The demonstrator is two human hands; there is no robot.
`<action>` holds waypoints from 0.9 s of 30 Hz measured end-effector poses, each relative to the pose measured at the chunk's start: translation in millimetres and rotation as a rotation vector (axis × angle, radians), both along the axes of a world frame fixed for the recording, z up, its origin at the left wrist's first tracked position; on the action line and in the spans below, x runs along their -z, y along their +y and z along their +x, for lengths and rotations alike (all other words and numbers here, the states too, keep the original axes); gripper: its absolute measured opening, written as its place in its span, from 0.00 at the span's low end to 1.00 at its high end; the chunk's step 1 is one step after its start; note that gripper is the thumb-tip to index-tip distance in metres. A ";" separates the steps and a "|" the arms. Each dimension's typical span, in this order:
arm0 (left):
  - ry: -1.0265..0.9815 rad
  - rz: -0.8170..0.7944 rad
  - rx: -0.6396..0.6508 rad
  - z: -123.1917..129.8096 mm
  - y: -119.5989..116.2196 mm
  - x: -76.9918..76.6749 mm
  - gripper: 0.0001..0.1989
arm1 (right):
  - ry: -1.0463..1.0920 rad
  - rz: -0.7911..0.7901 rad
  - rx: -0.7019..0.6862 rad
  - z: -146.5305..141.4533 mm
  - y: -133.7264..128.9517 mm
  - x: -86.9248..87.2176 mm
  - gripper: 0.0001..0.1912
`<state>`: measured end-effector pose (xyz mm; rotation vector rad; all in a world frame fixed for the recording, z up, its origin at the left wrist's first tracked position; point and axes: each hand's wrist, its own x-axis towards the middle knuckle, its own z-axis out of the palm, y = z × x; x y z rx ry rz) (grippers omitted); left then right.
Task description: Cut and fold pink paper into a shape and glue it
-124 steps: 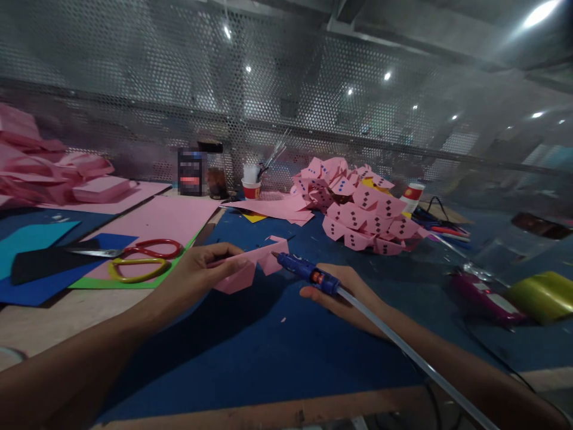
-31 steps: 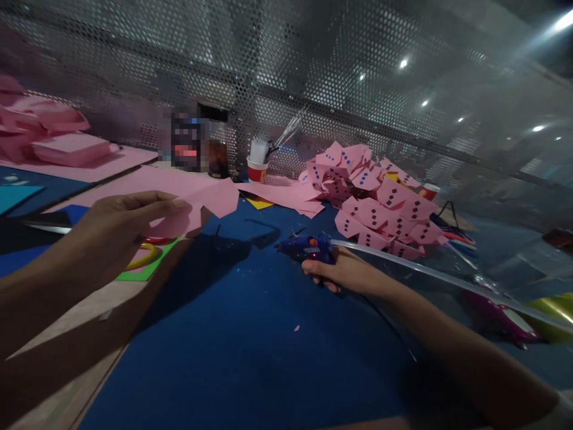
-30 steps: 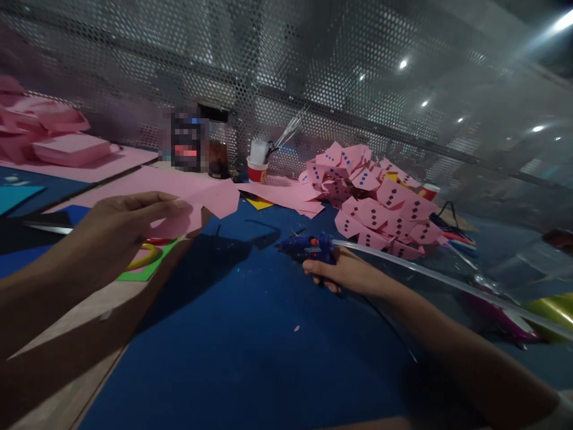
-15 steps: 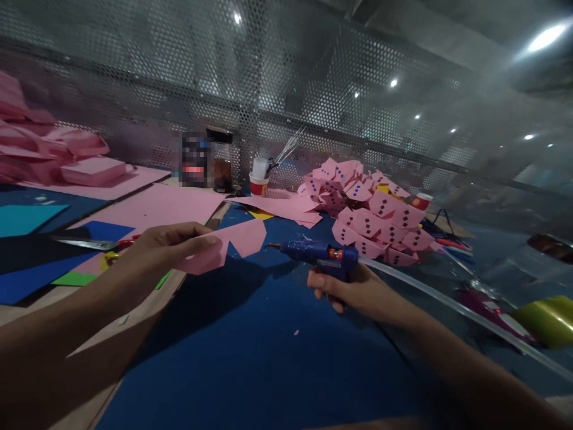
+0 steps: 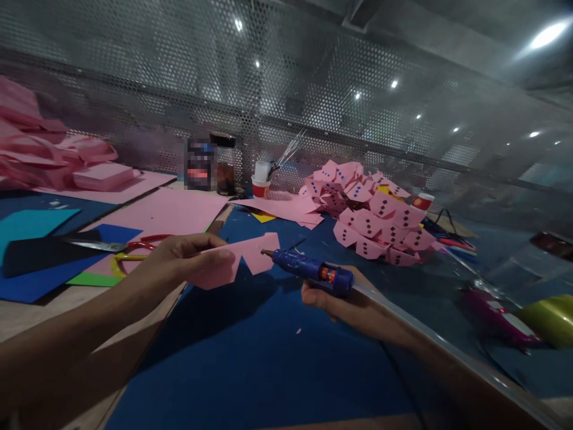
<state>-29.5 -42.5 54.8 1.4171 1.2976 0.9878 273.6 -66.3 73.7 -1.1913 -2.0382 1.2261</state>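
Note:
Between the thumb and fingers of my left hand (image 5: 192, 257) is a cut piece of pink paper (image 5: 219, 272), with a V-shaped notch in its lower edge. My right hand (image 5: 335, 301) grips a blue glue gun (image 5: 308, 269); a long clear glue stick (image 5: 430, 325) trails from its back end. The gun's nozzle lies over the right end of the paper; whether it touches, I cannot tell. Beneath both hands is a dark blue work surface (image 5: 242, 364). Scissors (image 5: 129, 254) with red and yellow handles lie beside my left wrist.
Folded pink paper pieces with dots (image 5: 376, 221) are heaped at the back right. More pink pieces (image 5: 49, 149) pile up at the far left. A paper cup (image 5: 261, 186) and a dark-lidded jar (image 5: 225, 170) stand along the perforated metal wall (image 5: 179, 89). A purple tool (image 5: 496, 316) lies at the right.
The glue gun has moved left and tilted, bringing its nozzle from beside the paper's right end to over it. My left hand still holds the paper, now slightly lower in view.

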 end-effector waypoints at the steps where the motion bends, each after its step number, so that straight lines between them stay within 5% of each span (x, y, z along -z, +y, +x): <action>1: -0.020 -0.006 -0.007 0.4 -0.3 0.3 0.15 | -0.002 0.005 -0.002 0.1 0.1 0.5 0.19; 27: 0.026 0.007 -0.002 1.9 -4.7 -1.1 0.13 | -0.154 0.202 -0.015 -6.1 2.3 -1.2 0.22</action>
